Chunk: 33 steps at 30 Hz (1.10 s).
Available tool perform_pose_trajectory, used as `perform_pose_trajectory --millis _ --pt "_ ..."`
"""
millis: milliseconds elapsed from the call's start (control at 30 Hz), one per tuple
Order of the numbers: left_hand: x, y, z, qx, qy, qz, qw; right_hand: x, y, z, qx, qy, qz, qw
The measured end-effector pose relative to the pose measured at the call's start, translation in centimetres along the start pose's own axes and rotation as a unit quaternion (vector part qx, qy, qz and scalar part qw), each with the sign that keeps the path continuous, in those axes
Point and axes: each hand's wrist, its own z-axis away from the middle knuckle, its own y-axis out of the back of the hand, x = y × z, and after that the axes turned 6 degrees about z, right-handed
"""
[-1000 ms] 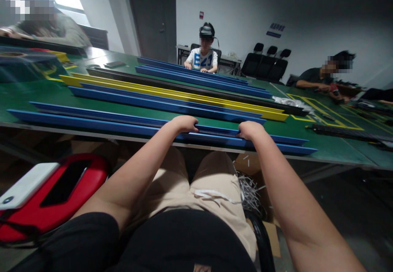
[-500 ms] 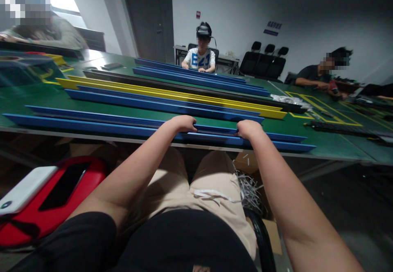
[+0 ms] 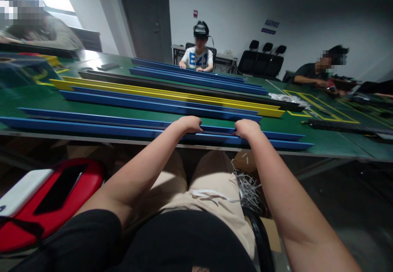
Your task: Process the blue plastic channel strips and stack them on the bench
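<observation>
A long blue channel point(image 3: 92, 127) lies along the near edge of the green table, its two raised sides running left to right. My left hand point(image 3: 190, 124) is closed at the middle of this channel, its fingertips down inside between the sides. A little to the right, my right hand point(image 3: 246, 128) is also closed, thumb and fingers down in the same channel. What either hand pinches is too small to make out. Just beyond lies another blue channel point(image 3: 153, 105), then a yellow channel point(image 3: 172, 95) and a black one point(image 3: 138, 82).
More blue channels point(image 3: 196, 77) lie farther back, before a seated person point(image 3: 199, 57). Other people sit at far left and right. A plastic bag of parts point(image 3: 287, 99) and a black strip point(image 3: 344, 127) are on the right. A red stool point(image 3: 82, 182) stands at lower left.
My left hand has slid slightly right along the near channel, closer to my right hand. My right hand stays at nearly the same spot. The whole view has shifted a little.
</observation>
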Motion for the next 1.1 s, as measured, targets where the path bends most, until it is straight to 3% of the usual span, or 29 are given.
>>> perform_pose_trajectory --millis 1100 --pt "9.4 -0.6 -5.4 0.003 -0.046 0.003 0.999 0.1 -0.5 0.6 0.041 -0.013 -0.024 0.999"
